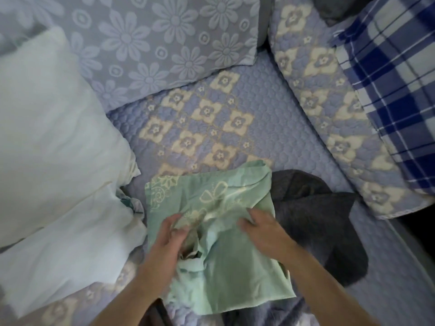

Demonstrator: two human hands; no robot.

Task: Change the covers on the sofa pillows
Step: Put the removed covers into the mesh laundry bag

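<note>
1. Risk first: green cover [211, 231] lies crumpled on the sofa seat [270, 128], near centre, w/ its opening bunched under the left hand. If the opening isn't found & spread wide, the pillow will likely jam part-way in and the fabric twist.
2. Second risk: cover may be inside-out or folded on itself; folds hide which face is up, can't tell. Stuffing a pillow in that state would mean redoing it.
3. Third risk: dark grey cloth [317, 220] lies just right of the green cover, partly under it. Could get dragged along or mixed in when the cover is lifted.
4. Bare white pillow [47, 118] sits at left, close beside the cover, w/ a second white pillow [70, 243] nearer the camera. Both look uncovered, so the job seems only begun.
5. Left hand [169, 236]: fingers curled, pinching a bunched fold of the green cover near its opening.
6. Right hand [261, 229]: fingers mostly straight, lying flat & pressing on the cover's right side, holding it down, not gripping.
7. Far side: pillow in a blue-grey flower cover [164, 43] leans at the sofa back; blue checked blanket [395, 102] at far right.
</note>
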